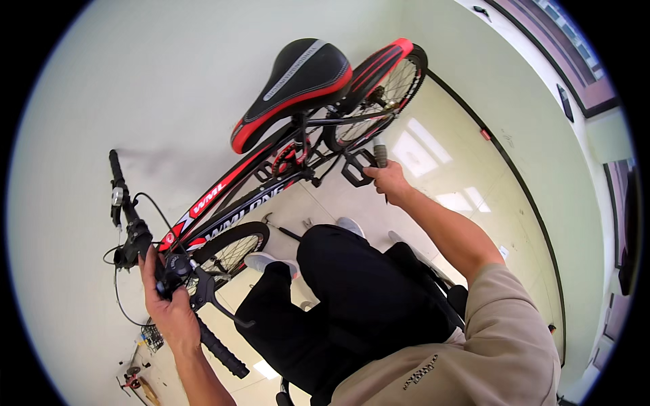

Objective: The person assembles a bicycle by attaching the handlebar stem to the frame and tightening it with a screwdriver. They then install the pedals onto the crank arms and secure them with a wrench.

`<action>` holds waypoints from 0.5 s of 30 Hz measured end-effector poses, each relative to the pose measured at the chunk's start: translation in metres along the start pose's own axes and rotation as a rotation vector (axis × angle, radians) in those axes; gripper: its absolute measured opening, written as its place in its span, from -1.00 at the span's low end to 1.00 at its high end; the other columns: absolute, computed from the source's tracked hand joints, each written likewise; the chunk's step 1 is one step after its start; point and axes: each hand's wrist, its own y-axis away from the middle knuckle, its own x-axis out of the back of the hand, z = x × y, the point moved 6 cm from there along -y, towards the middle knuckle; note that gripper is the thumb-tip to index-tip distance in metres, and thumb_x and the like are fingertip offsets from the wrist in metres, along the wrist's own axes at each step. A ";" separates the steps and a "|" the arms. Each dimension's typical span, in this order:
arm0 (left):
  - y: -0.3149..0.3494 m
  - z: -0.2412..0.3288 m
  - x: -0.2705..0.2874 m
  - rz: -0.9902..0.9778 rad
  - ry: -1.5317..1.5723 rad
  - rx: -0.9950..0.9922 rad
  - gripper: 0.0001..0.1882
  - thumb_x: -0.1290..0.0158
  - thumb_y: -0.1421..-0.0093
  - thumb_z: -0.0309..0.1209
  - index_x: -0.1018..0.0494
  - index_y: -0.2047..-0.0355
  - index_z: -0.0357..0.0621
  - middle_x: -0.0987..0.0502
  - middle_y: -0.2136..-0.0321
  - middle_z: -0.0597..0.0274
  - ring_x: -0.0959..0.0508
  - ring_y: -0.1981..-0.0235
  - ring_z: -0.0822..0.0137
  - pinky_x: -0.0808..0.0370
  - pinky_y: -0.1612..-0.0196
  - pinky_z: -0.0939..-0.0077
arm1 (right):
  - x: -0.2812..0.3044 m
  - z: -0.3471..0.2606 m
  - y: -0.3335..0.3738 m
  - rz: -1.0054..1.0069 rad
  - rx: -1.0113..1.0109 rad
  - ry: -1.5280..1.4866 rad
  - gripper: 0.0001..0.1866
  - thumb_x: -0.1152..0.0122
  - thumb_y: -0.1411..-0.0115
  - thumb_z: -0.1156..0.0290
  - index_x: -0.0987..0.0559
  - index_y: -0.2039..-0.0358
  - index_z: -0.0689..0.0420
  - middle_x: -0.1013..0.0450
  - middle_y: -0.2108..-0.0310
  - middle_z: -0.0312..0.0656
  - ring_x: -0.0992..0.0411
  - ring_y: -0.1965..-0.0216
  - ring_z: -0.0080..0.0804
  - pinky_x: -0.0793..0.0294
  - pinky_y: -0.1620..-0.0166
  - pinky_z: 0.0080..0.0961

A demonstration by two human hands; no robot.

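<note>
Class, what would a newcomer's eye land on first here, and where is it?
The black-and-red saddle, upper centre, stands out first, with the red-striped mudguard to its right. At lower left, the left hand holds the handlebar; right of centre, the right hand grips a grey cylinder beside a pedal.

White wall (pixel 504 101) w/ dk base strip (pixel 456 99) meets shiny tiled flr (pixel 467 162), window (pixel 569 37) upper R.

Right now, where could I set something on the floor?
The shiny floor between the rear wheel and the dark wall strip is barest; a smaller patch lies between the near pedal and the shoe below it. It's crowded by the front wheel: another shoe and a dark-handled tool.
</note>
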 end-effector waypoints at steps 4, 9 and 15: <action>-0.002 0.002 -0.002 0.005 -0.042 -0.044 -0.19 0.18 0.09 -0.77 -0.29 -0.29 -0.25 -0.32 -0.25 0.05 -0.38 -0.22 0.28 -0.19 -0.27 0.55 | 0.008 0.013 -0.010 0.012 -0.060 -0.040 -0.79 -0.35 -0.11 0.46 -0.42 0.39 0.15 -0.26 0.64 -0.36 -0.16 0.73 -0.60 -0.10 0.70 -0.54; -0.002 0.005 0.003 -0.014 -0.100 -0.001 -0.20 0.24 0.09 -0.80 -0.31 -0.26 -0.23 -0.11 -0.37 -0.15 -0.23 -0.36 0.18 -0.11 -0.32 0.49 | 0.018 0.021 -0.029 0.040 -0.071 -0.008 -0.79 -0.31 -0.16 0.46 -0.39 0.37 0.10 -0.27 0.58 -0.36 -0.14 0.69 -0.62 -0.11 0.67 -0.59; -0.004 0.007 -0.002 -0.029 -0.006 0.002 -0.20 0.23 0.07 -0.78 -0.32 -0.27 -0.17 -0.01 -0.40 -0.24 -0.22 -0.37 0.08 -0.14 -0.31 0.47 | 0.024 0.033 -0.042 0.091 -0.182 -0.096 -0.79 -0.29 -0.18 0.46 -0.39 0.45 0.08 -0.20 0.64 -0.40 -0.11 0.70 -0.62 -0.09 0.67 -0.61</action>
